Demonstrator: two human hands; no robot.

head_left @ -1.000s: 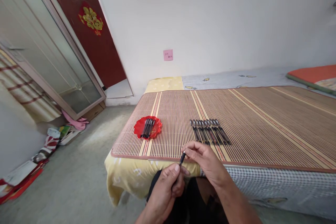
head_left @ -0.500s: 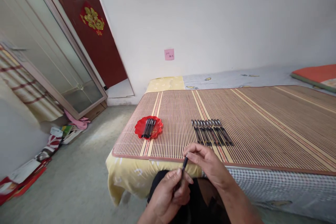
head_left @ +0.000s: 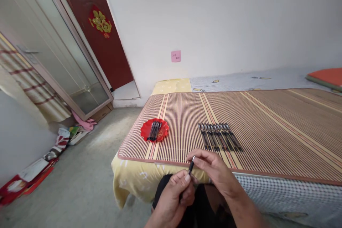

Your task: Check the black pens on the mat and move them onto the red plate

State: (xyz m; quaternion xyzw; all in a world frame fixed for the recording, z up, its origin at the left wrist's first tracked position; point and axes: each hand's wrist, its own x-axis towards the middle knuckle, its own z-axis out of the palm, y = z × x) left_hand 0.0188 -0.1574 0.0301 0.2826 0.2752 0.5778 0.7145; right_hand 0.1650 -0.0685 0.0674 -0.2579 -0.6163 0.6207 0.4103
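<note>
Low in the middle of the view, my left hand (head_left: 175, 196) is closed round the barrel of a black pen (head_left: 191, 165), thumb on top. My right hand (head_left: 212, 171) pinches the pen's upper tip between thumb and fingers. Both hands hover just in front of the bed's near edge. A row of several black pens (head_left: 219, 136) lies side by side on the bamboo mat (head_left: 267, 128), just beyond my right hand. To the left on the mat stands a red dish (head_left: 155, 130) with several more black pens in it.
The bed with yellow sheet (head_left: 133, 178) fills the right half. A concrete floor (head_left: 80, 178) lies to the left, with papers and cloth (head_left: 61, 140) along a glass door. A dark red door (head_left: 104, 35) is behind. An orange cushion (head_left: 327, 77) lies far right.
The view has drifted slightly, so everything sits a little further right. Both hands still hold the pen, which now stands a bit steeper with its pale tip showing under my right fingers.
</note>
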